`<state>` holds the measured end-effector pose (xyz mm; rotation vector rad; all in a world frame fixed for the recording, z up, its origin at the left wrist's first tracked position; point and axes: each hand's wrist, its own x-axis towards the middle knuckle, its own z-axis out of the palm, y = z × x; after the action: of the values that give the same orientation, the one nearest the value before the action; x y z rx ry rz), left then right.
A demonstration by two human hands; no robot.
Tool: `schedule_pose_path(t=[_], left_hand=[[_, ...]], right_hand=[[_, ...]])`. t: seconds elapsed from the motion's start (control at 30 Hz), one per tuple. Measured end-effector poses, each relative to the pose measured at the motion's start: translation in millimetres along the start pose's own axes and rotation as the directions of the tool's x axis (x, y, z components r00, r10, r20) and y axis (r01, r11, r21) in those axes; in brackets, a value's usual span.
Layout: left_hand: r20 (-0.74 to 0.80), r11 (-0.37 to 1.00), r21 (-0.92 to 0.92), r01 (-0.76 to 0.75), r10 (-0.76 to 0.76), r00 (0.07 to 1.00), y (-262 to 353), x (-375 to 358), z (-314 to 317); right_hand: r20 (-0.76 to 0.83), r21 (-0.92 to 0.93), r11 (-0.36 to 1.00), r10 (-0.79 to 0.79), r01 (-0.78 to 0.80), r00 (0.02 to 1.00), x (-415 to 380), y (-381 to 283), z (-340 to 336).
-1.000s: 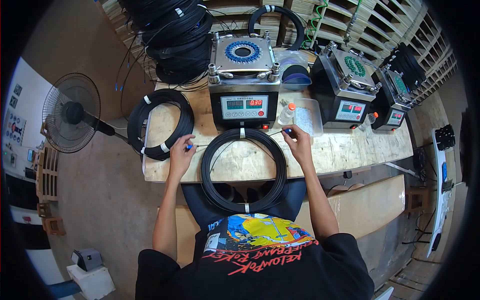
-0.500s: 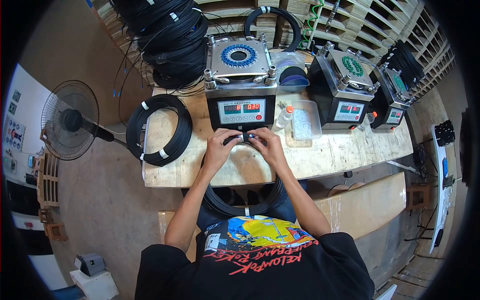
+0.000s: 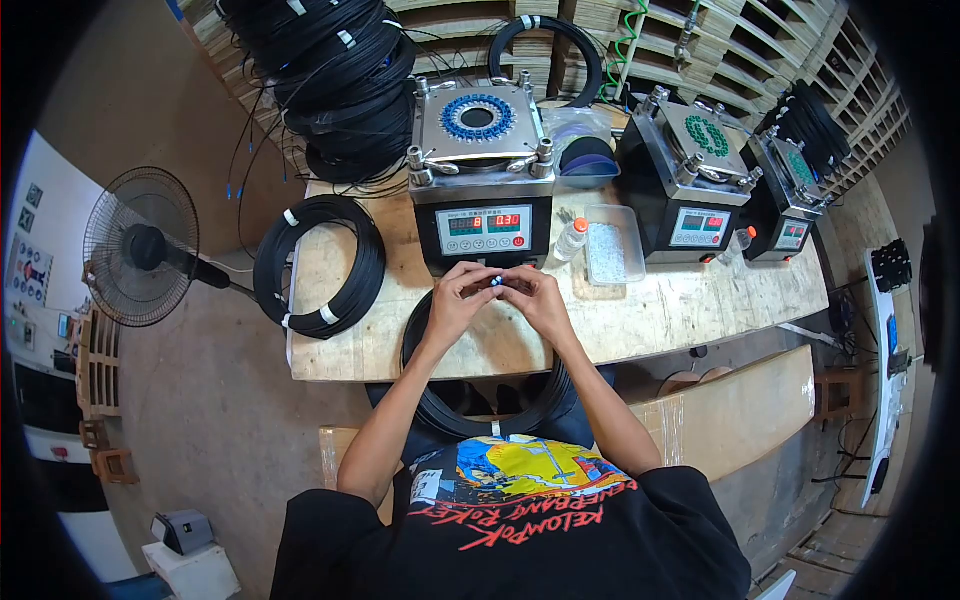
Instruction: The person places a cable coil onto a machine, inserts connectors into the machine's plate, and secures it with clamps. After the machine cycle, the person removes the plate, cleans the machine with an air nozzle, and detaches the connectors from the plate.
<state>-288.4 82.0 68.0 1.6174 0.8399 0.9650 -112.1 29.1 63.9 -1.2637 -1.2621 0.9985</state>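
Observation:
My left hand (image 3: 458, 295) and my right hand (image 3: 532, 293) meet above the far side of a black cable coil (image 3: 440, 410) that lies on the wooden bench (image 3: 640, 315) and hangs over its near edge. Between the fingertips of both hands sit the small blue connector ends (image 3: 497, 281) of the cable. Each hand pinches one end. Right behind the hands stands a metal machine (image 3: 482, 170) with a red digital display and a ring of blue connectors on top.
A second black coil (image 3: 320, 265) lies at the bench's left end, with a heap of coils (image 3: 330, 80) behind. A clear tray (image 3: 614, 247), a small bottle (image 3: 570, 238) and two more machines (image 3: 690, 175) stand to the right. A floor fan (image 3: 140, 245) is at the left.
A second ago my hands were spread wide, each holding a blue cable end at either side of the coil. They came together in front of the machine and now hold both ends close together.

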Motion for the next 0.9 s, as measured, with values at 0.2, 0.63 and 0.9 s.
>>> schedule_pose_path(t=[0.2,0.63,0.9], left_hand=[[-0.060,1.000,0.026,-0.010,0.012,0.998,-7.8,-1.2,7.4],[-0.280,0.978,0.192,-0.077,0.130,0.951,11.5,-13.8,33.4],[-0.093,0.989,0.118,-0.091,0.102,0.990,3.1,-28.1,30.4]], right_hand=[[0.002,0.130,0.990,0.058,-0.058,0.998,3.9,14.9,-0.3],[-0.003,0.088,0.996,0.026,-0.026,1.000,0.6,10.1,-1.9],[-0.307,0.057,0.998,0.031,-0.014,0.951,3.3,40.1,-75.8]])
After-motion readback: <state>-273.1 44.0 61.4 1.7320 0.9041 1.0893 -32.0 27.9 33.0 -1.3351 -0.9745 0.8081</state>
